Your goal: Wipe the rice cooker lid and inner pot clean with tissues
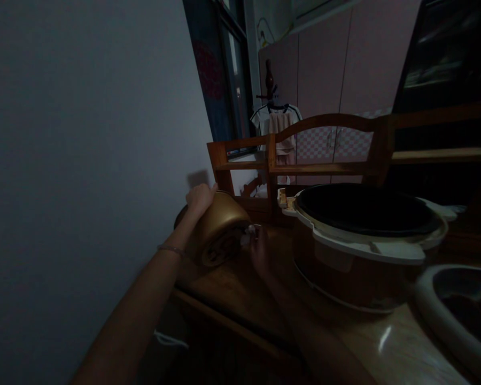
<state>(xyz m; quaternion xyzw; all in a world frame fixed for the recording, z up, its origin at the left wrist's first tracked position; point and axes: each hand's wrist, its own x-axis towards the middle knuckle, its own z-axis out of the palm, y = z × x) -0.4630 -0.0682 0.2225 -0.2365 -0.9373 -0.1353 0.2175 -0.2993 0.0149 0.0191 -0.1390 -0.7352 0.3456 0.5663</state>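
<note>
The room is dim. My left hand grips the top rim of a gold-coloured pot, which is tipped on its side on the wooden table near the wall. My right hand is closed on a small pale thing, perhaps a cloth, pressed against the pot's outer side. A thin bracelet is on my left wrist.
An open rice cooker with a dark inner bowl stands to the right. Its lid lies at the far right edge. A wooden shelf rail runs behind. A grey wall is at the left. Clothes hang on a hanger by the window.
</note>
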